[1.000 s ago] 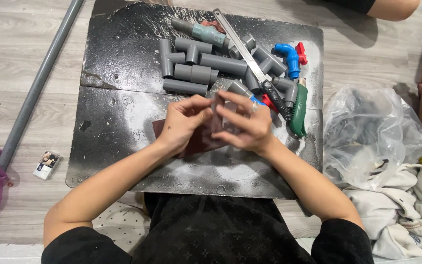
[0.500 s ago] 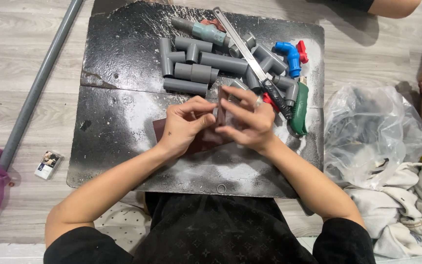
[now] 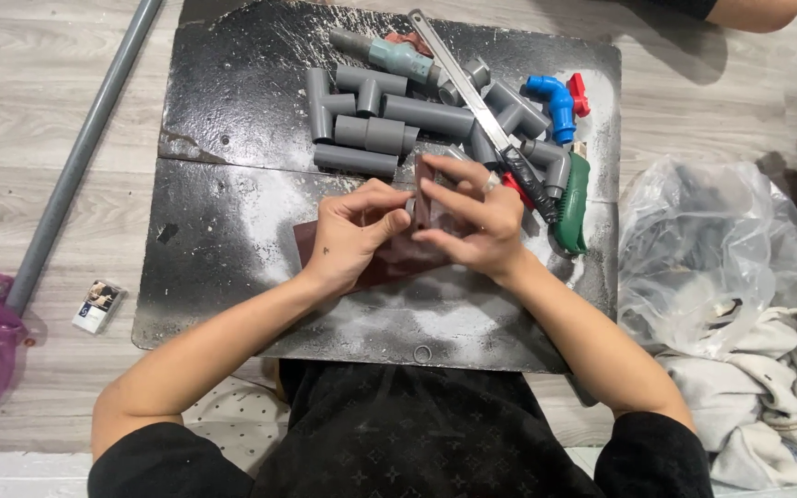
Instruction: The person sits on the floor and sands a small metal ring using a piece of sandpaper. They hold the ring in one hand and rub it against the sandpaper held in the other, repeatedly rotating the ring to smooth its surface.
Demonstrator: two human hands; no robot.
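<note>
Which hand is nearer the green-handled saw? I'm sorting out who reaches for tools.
Right. The right hand sits just beside the green-handled saw; the left hand is farther, beyond the right hand.

Two hands (image 3: 352, 235), one saw (image 3: 509, 138), one blue elbow (image 3: 551, 101).

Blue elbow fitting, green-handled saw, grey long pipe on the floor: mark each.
Blue elbow fitting (image 3: 553, 100), head view, on its bend.
Green-handled saw (image 3: 572, 205), head view, on the green grip.
Grey long pipe (image 3: 85, 148), head view, mid-length.
</note>
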